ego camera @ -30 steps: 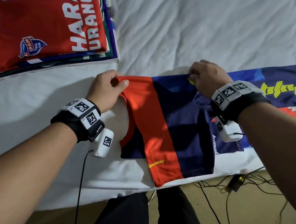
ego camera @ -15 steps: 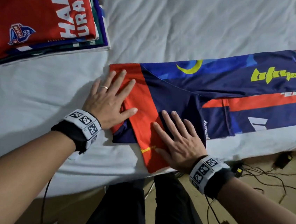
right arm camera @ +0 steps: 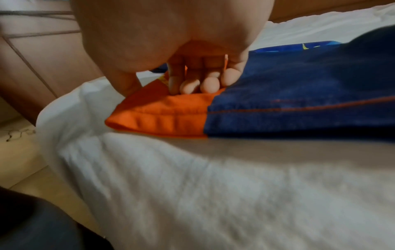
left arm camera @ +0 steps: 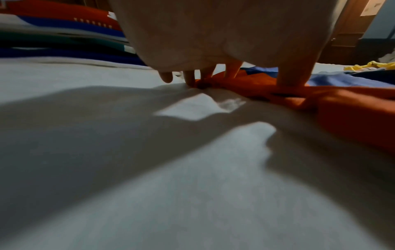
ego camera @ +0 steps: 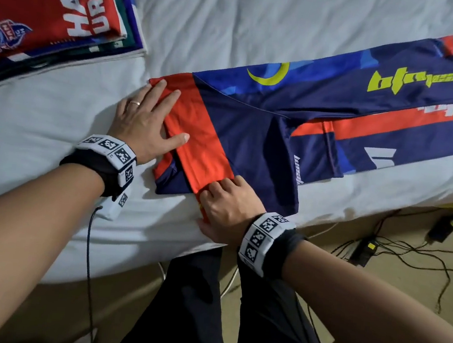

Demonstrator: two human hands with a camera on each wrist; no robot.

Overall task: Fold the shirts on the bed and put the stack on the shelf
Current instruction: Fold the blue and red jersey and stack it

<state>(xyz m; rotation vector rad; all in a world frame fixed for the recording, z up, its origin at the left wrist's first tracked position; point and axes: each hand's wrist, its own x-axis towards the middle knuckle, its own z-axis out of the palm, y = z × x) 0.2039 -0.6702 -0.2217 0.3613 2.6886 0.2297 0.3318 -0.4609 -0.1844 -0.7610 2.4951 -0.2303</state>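
2 hands on navy-orange shirt, left hand pressing flat, right hand pinching orange hem, white bed

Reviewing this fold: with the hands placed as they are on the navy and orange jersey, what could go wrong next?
1. The right hand pinches the orange hem at the bed's edge; pulling could drag the jersey off.
2. The left hand only presses flat on the orange band, so the fold may slip.
3. The long unfolded part could bunch when folded over.
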